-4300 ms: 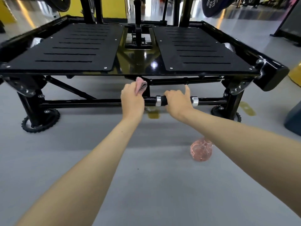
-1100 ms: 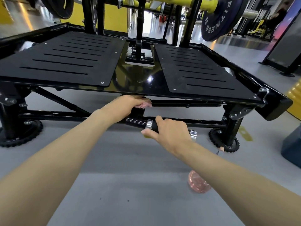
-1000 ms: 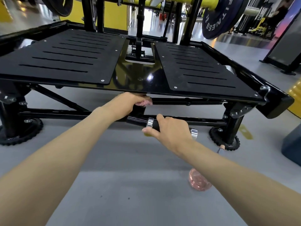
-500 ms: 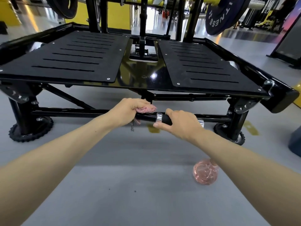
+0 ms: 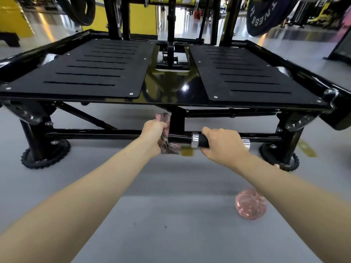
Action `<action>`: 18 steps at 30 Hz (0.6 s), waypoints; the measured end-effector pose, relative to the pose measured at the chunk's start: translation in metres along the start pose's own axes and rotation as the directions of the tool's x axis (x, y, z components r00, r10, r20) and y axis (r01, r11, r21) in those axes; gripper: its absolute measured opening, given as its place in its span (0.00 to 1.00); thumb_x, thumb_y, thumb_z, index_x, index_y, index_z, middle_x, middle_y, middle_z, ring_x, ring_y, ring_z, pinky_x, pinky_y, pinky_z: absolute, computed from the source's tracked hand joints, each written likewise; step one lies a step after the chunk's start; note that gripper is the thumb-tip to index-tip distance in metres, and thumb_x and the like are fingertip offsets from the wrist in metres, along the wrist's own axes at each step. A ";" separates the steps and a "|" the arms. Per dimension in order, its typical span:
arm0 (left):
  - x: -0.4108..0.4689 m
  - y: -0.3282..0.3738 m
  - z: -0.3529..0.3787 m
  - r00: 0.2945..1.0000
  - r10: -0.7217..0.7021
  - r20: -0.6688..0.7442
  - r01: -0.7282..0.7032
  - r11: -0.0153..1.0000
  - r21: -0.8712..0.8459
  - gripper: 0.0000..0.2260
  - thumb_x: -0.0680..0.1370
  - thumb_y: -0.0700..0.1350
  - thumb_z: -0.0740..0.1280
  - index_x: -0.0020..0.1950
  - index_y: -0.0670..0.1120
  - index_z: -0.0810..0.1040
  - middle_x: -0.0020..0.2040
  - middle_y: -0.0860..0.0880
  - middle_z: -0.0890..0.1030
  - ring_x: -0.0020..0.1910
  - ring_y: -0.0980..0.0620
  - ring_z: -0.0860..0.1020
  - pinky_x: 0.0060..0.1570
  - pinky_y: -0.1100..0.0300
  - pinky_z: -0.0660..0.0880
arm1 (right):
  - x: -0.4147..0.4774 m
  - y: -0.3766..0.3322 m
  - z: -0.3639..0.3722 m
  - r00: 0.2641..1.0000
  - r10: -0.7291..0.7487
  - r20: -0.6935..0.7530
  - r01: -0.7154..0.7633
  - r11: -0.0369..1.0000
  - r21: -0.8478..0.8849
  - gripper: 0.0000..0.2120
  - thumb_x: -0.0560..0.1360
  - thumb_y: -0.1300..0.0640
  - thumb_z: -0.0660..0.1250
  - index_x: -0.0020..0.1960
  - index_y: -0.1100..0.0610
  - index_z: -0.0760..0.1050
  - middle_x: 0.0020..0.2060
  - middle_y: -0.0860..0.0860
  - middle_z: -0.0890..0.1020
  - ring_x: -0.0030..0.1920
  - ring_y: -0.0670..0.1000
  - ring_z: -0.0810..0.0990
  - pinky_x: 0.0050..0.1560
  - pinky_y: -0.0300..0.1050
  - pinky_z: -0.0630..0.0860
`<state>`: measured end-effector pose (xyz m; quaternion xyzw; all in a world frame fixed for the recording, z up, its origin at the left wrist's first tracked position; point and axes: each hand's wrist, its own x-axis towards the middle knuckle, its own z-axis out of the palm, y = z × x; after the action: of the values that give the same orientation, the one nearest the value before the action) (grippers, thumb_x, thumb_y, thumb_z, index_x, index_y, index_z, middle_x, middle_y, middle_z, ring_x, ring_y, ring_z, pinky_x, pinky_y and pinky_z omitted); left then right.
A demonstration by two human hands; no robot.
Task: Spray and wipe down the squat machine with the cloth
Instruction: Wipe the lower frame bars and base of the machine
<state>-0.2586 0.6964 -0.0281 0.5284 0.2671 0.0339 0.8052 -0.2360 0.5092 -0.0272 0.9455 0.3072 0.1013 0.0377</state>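
Note:
The black squat machine (image 5: pixel 171 88) stands in front of me, with two slotted foot plates on a raised frame. A black handle bar (image 5: pixel 182 139) with silver collars runs below its front edge. My left hand (image 5: pixel 154 132) grips a pink patterned cloth (image 5: pixel 167 143) wrapped against the bar, just left of the centre post. My right hand (image 5: pixel 222 144) is curled round the bar's grip between the two collars. A clear pink spray bottle (image 5: pixel 250 205) stands on the floor under my right forearm, partly hidden by it.
Grey gym floor (image 5: pixel 171 215) spreads all around me. The frame rests on toothed round feet at left (image 5: pixel 44 158) and right (image 5: pixel 280 160). A dark weight plate (image 5: pixel 269 14) hangs at the upper right. Yellow equipment (image 5: pixel 17 16) stands behind.
My left hand with the cloth came out from under the platform edge and down onto the bar; the cloth now hangs around it. My right hand has kept its hold on the grip.

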 end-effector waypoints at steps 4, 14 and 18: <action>0.025 0.000 0.009 0.989 -0.131 0.072 0.142 0.974 -0.177 0.15 0.79 0.38 0.58 0.65 0.39 0.72 0.57 0.40 0.80 0.52 0.39 0.81 0.46 0.39 0.78 | 0.001 0.003 0.004 1.000 -0.001 -0.028 0.001 1.000 -0.005 0.12 0.74 0.47 0.62 0.52 0.54 0.67 0.40 0.50 0.78 0.42 0.57 0.79 0.36 0.44 0.69; 0.023 -0.005 0.011 0.950 -0.178 0.256 0.255 0.916 -0.310 0.14 0.81 0.45 0.58 0.59 0.37 0.76 0.56 0.38 0.81 0.49 0.40 0.82 0.49 0.43 0.79 | 0.005 0.012 0.011 0.999 -0.001 -0.034 0.000 0.999 -0.032 0.13 0.73 0.46 0.62 0.45 0.52 0.61 0.38 0.50 0.78 0.39 0.58 0.77 0.34 0.44 0.65; 0.008 -0.011 0.001 0.945 -0.167 0.279 0.219 0.962 -0.164 0.13 0.82 0.46 0.57 0.53 0.39 0.78 0.45 0.41 0.83 0.44 0.43 0.83 0.49 0.48 0.80 | 0.006 0.009 0.008 1.000 0.027 0.004 -0.027 1.000 0.003 0.12 0.73 0.47 0.62 0.45 0.52 0.61 0.38 0.50 0.78 0.37 0.57 0.74 0.34 0.44 0.66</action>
<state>-0.2536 0.6935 -0.0410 0.4189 0.2041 -0.0902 0.8802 -0.2249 0.5055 -0.0330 0.9498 0.2945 0.0995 0.0357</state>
